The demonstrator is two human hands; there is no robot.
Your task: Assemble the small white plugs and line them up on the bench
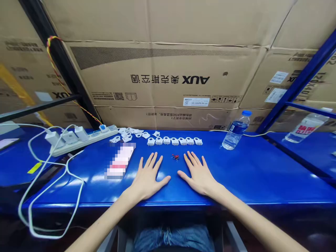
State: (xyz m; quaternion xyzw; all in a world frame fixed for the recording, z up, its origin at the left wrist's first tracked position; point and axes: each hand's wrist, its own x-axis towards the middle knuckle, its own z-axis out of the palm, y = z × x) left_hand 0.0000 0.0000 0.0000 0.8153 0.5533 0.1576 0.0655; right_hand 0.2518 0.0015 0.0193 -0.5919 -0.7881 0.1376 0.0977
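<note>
Nearest, a person's jeans [173,239] show below the front edge of the blue bench [252,178], on the near side of a small red cluster [175,157] with thin wire legs. That cluster lies on the bench top between the two hands and serves as the landmark here; its exact parts are too small to tell. The left hand [148,178] rests palm down on the near left of the cluster, fingers spread wide and thumb angled inward. The right hand [198,174] lies likewise on the near right, fanned out flat, its index fingertip just beside the cluster.

White cables [81,190] loop well to the cluster's left, partly over the bench edge. Left of the cluster, beyond the left hand, lies a flat oblong thing [121,161] masked by coarse blocks. Just beyond the cluster stands a row of seven white plugs [175,141], prongs toward the person; past its left end, loose white pieces [127,136] lie in a heap. Far left of the cluster, a power strip [106,132] carries white chargers [68,137]. Right of and beyond the cluster stands a blue-capped bottle [233,135]. Farthest beyond it rise cardboard boxes [168,91] with upside-down print.
</note>
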